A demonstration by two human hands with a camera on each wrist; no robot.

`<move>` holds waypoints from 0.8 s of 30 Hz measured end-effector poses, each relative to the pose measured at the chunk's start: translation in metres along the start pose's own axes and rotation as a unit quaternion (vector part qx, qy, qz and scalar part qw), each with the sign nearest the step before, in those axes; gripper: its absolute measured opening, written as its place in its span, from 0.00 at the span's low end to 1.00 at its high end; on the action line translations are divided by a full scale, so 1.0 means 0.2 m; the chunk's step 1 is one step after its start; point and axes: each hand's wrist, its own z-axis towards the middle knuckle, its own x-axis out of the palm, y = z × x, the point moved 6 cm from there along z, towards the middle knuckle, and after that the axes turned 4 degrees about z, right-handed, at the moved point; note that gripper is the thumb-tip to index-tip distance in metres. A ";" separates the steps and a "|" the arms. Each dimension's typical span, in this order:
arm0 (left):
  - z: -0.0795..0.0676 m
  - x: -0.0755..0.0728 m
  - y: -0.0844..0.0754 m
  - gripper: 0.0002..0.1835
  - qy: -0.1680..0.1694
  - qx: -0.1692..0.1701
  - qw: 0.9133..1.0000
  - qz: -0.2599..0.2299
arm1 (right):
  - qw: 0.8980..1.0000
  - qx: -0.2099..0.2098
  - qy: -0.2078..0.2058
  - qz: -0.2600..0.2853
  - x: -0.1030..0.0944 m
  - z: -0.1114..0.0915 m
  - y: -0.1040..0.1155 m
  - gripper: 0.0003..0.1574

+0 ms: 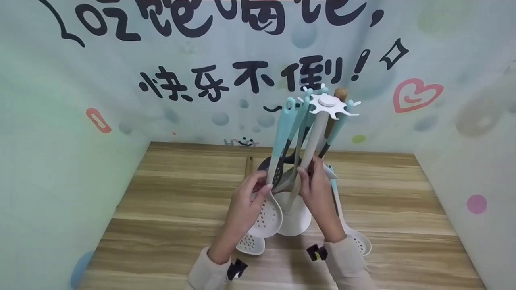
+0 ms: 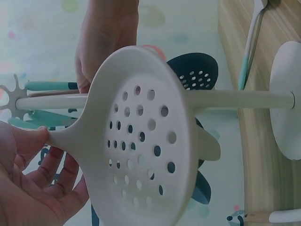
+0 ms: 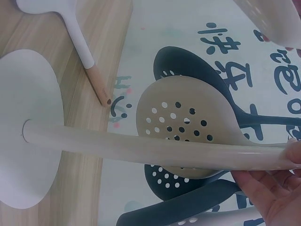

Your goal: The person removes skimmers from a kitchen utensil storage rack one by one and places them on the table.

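A white utensil stand has a round base [image 1: 297, 223], a pole [image 2: 242, 100] and a star-shaped hook top [image 1: 328, 105]. My right hand [image 1: 316, 187] grips its pole, thumb in front and fingers behind. My left hand [image 1: 248, 201] pinches the neck of a white skimmer [image 2: 136, 136] with a turquoise handle [image 1: 284, 129]. The skimmer's bowl hangs low beside the base. Whether its handle end sits on a hook, I cannot tell. Around the pole hang several utensils, including a dark slotted spoon [image 2: 195, 70] and a beige skimmer [image 3: 181, 117].
A white slotted turner [image 1: 250, 245] with a wooden handle [image 1: 249, 164] lies left of the stand. To the right lies a white slotted spoon [image 1: 360, 243] with a turquoise handle. The wooden table [image 1: 173, 209] is bordered by printed cloth walls [image 1: 72, 161].
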 end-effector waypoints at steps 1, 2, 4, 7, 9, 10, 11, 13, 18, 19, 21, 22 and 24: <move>0.00 -0.01 0.01 0.14 -0.002 -0.004 1.000 -0.002 | 1.000 0.002 0.000 -0.001 0.00 0.00 0.00 0.23; 0.00 -0.01 0.02 0.15 -0.004 -0.007 1.000 -0.005 | 1.000 0.004 0.000 -0.002 0.00 0.00 0.00 0.23; 0.00 -0.02 0.03 0.15 -0.007 -0.011 1.000 -0.007 | 1.000 0.009 0.001 -0.002 0.00 0.00 -0.01 0.23; -0.01 -0.04 0.05 0.14 -0.013 -0.015 1.000 -0.004 | 1.000 0.015 0.002 0.001 0.00 0.00 -0.01 0.23; -0.01 -0.05 0.07 0.14 -0.017 -0.018 1.000 0.001 | 1.000 0.011 0.002 0.002 0.00 0.01 -0.01 0.23; -0.01 -0.06 0.08 0.14 -0.020 -0.020 1.000 0.004 | 1.000 0.007 0.001 0.001 0.00 0.01 -0.01 0.23; -0.01 -0.07 0.09 0.14 -0.023 -0.023 0.999 0.006 | 1.000 0.003 0.000 -0.001 0.00 0.01 -0.01 0.23; -0.02 -0.08 0.11 0.14 -0.030 -0.029 0.999 0.009 | 1.000 -0.005 -0.002 -0.004 0.00 0.01 0.00 0.23; -0.02 -0.13 0.17 0.13 -0.051 -0.043 0.998 0.017 | 1.000 -0.004 -0.001 -0.006 0.00 0.01 0.00 0.23; -0.02 -0.14 0.19 0.13 -0.055 -0.046 0.997 0.018 | 1.000 -0.002 0.000 -0.005 0.00 0.01 0.00 0.23; -0.03 -0.17 0.21 0.13 -0.062 -0.054 0.996 0.022 | 1.000 0.003 0.002 -0.004 0.00 0.01 -0.01 0.23; -0.03 -0.18 0.22 0.13 -0.064 -0.061 0.996 0.022 | 1.000 0.005 0.002 -0.002 0.00 0.01 -0.01 0.23; -0.03 -0.20 0.25 0.14 -0.068 -0.071 0.995 0.026 | 1.000 0.008 0.003 -0.002 0.00 0.01 -0.01 0.23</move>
